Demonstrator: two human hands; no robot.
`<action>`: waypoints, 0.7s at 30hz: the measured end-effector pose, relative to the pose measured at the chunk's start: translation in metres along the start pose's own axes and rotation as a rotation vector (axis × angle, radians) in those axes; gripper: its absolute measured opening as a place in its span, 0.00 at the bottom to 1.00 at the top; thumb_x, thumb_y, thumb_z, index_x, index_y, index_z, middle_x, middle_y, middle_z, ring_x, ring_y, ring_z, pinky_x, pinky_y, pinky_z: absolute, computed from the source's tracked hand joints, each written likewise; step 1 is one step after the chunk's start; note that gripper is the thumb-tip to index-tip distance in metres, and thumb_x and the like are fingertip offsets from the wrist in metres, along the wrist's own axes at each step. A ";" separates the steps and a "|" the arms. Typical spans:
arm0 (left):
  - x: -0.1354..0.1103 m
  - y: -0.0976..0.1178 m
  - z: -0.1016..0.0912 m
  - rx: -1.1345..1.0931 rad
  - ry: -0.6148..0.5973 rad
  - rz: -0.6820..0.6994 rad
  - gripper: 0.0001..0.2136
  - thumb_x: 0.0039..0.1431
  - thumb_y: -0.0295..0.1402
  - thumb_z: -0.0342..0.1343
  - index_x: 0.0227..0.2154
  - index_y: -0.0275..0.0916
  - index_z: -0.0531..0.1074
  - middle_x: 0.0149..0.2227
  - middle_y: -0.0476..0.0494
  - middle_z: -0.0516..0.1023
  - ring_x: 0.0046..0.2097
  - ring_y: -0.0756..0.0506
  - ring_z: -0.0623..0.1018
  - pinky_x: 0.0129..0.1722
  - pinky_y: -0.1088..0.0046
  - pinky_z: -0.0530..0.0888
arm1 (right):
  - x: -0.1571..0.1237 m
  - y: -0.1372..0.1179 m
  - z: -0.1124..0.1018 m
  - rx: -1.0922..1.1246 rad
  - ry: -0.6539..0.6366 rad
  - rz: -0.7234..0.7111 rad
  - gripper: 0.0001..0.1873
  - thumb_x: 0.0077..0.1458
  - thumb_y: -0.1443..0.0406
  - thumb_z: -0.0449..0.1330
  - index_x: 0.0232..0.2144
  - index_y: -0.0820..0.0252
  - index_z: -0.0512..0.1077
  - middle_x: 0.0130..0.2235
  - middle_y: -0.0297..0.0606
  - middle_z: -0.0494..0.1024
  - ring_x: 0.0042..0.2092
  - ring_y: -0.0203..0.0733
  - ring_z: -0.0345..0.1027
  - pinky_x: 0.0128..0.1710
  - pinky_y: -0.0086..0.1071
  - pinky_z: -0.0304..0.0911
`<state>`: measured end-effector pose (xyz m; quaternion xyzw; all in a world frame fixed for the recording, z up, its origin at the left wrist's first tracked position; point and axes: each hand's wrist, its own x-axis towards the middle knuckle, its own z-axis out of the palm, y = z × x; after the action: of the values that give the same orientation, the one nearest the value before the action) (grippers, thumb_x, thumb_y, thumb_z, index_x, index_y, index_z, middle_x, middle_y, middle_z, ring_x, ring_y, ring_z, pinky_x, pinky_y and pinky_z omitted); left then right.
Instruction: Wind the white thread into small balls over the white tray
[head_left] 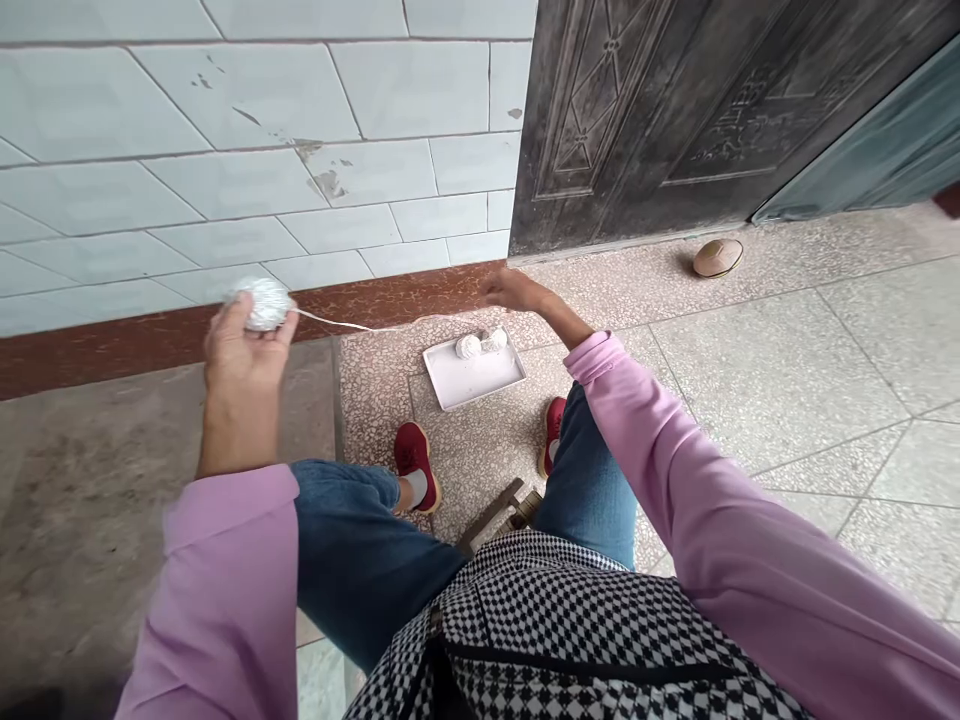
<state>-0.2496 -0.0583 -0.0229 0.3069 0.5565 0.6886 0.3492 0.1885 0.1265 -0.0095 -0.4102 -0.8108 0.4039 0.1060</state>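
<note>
My left hand [244, 350] is raised at the left, fingers wrapped round a white ball of yarn [262, 301]. A white strand [352, 324] runs from the ball rightward to my right hand [514, 290], which is stretched forward with its fingers closed, seemingly pinching the strand. Below that hand a white rectangular tray [472, 382] lies on the floor with two more white yarn balls [480, 344] in its far end. I sit with my knees apart, in jeans and red shoes [414, 460].
A white tiled wall with a red-brown skirting stands ahead at the left. A dark embossed metal door is ahead at the right. A round tan object [718, 257] lies by the door. A wooden stool part [501, 515] shows between my legs.
</note>
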 end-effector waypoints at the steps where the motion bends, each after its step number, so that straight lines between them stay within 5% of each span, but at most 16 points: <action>1: -0.003 -0.002 0.016 -0.075 0.087 -0.034 0.40 0.44 0.49 0.91 0.43 0.46 0.63 0.52 0.49 0.88 0.72 0.37 0.82 0.79 0.39 0.81 | 0.004 -0.008 0.008 0.029 -0.007 -0.013 0.10 0.78 0.85 0.68 0.49 0.77 0.89 0.50 0.53 0.95 0.50 0.40 0.85 0.54 0.30 0.83; 3: -0.011 -0.004 0.049 -0.134 0.099 -0.093 0.39 0.40 0.42 0.92 0.45 0.45 0.68 0.53 0.49 0.90 0.69 0.37 0.83 0.78 0.36 0.83 | 0.012 -0.023 0.028 0.125 -0.029 -0.048 0.11 0.81 0.79 0.71 0.60 0.71 0.89 0.60 0.53 0.95 0.55 0.43 0.89 0.50 0.28 0.87; 5: -0.019 -0.006 0.078 -0.126 -0.011 -0.111 0.39 0.38 0.41 0.94 0.48 0.44 0.74 0.54 0.47 0.91 0.65 0.36 0.85 0.72 0.36 0.88 | 0.019 -0.036 0.050 0.396 -0.089 -0.067 0.17 0.79 0.75 0.75 0.66 0.68 0.87 0.65 0.54 0.94 0.60 0.48 0.92 0.47 0.29 0.90; 11: -0.034 -0.020 0.117 -0.056 -0.184 -0.018 0.38 0.38 0.48 0.95 0.48 0.48 0.79 0.52 0.45 0.91 0.54 0.38 0.89 0.50 0.62 0.90 | 0.025 -0.057 0.100 0.908 -0.244 -0.071 0.31 0.72 0.69 0.85 0.71 0.59 0.83 0.72 0.51 0.92 0.68 0.51 0.91 0.52 0.31 0.94; 15: -0.037 -0.025 0.130 0.001 -0.213 0.015 0.37 0.42 0.52 0.93 0.49 0.47 0.80 0.53 0.42 0.92 0.51 0.38 0.90 0.45 0.66 0.88 | 0.021 -0.072 0.104 1.133 -0.312 -0.028 0.24 0.83 0.66 0.79 0.73 0.61 0.80 0.64 0.46 0.94 0.57 0.45 0.94 0.41 0.24 0.89; 21: -0.052 -0.015 0.139 0.063 -0.301 -0.021 0.37 0.49 0.58 0.89 0.55 0.46 0.83 0.58 0.33 0.92 0.62 0.27 0.92 0.56 0.52 0.93 | 0.008 -0.091 0.093 1.152 -0.234 0.116 0.13 0.93 0.67 0.70 0.71 0.63 0.79 0.52 0.41 0.94 0.38 0.34 0.88 0.28 0.22 0.75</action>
<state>-0.1051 -0.0228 -0.0127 0.4116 0.5225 0.6131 0.4262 0.0835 0.0492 -0.0035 -0.2829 -0.4435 0.8268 0.1992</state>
